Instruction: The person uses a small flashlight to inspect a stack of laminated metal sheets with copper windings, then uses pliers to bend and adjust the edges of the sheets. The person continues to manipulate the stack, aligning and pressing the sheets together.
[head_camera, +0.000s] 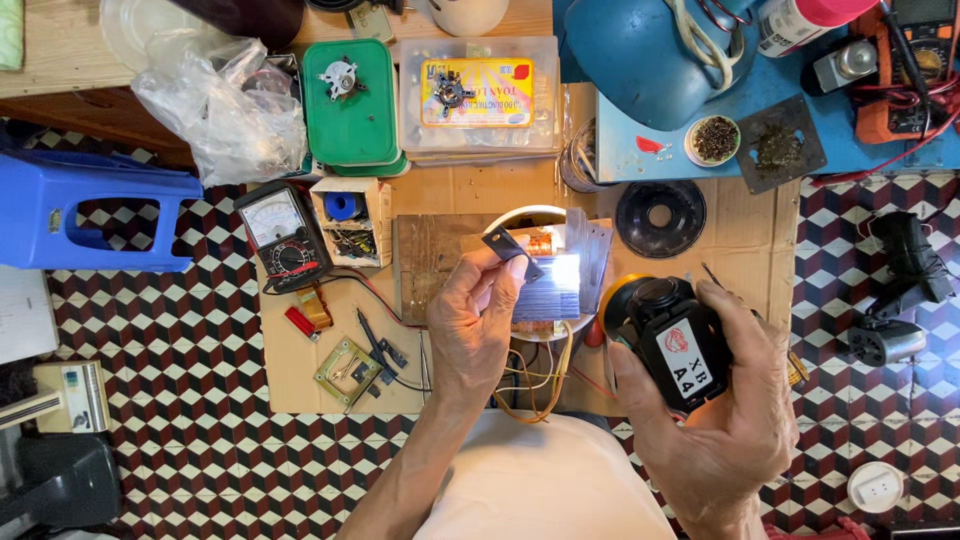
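Pinching a small dark bracket (512, 248) at its fingertips, the left hand (475, 320) raises it into the light for viewing. Just beside, the right hand (725, 400) grips a black motor housing (672, 335), label upward; a stack of thin plates (560, 285) sits beyond the left fingers.

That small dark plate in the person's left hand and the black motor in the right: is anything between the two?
Nothing solid. The small dark plate sits pinched in the left hand; the black motor rests in the right hand. Between them is open space above the stack of thin metal sheets.
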